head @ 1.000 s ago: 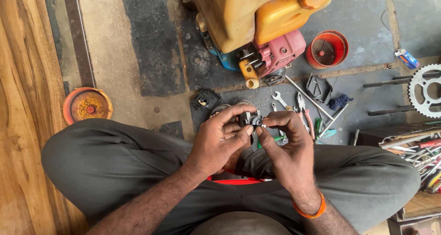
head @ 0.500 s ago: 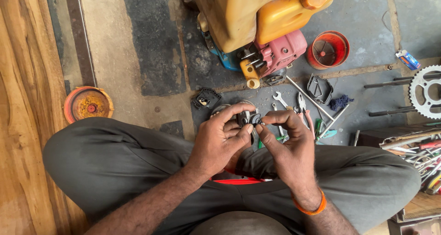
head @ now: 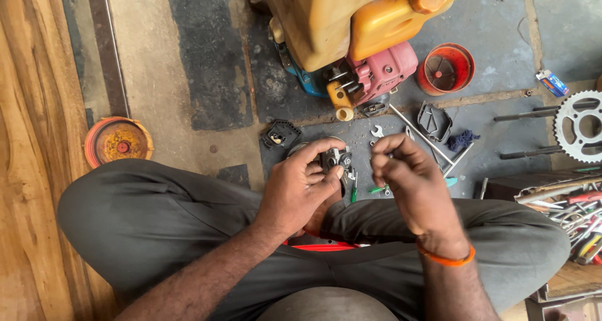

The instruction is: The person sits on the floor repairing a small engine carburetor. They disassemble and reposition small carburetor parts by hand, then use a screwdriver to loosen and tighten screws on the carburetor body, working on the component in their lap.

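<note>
While the person sits cross-legged on the concrete floor (head: 207, 64) in grey trousers, the biggest thing ahead of the knees is a yellow-tanked machine (head: 351, 20) with a pink engine housing (head: 382, 73) at its lower edge. To its right stands a round red funnel-like cup (head: 446, 69), and far to the left, beside the wooden boards (head: 31, 139), lies an orange round cap (head: 118, 141). A toothed steel sprocket (head: 580, 125) rests at the right edge above a heap of hand tools (head: 574, 208). Nearer the middle lie a dark plastic cover (head: 434, 121), a black ribbed part (head: 280, 134), a blue rag (head: 463, 139) and a small open-end wrench (head: 377, 131). The left hand (head: 300, 192) is curled around a small dark metal part (head: 333, 160), thumb pressed on its side and fingers wrapped over its top, holding it above the floor just in front of the shins. The right hand (head: 407, 180), with an orange band (head: 446, 257) at the wrist, is just beside and clear of the part, its fingers bent and drawn together; whether they pinch anything cannot be told. Under that hand a green-handled screwdriver (head: 378, 189) lies on the floor.
</note>
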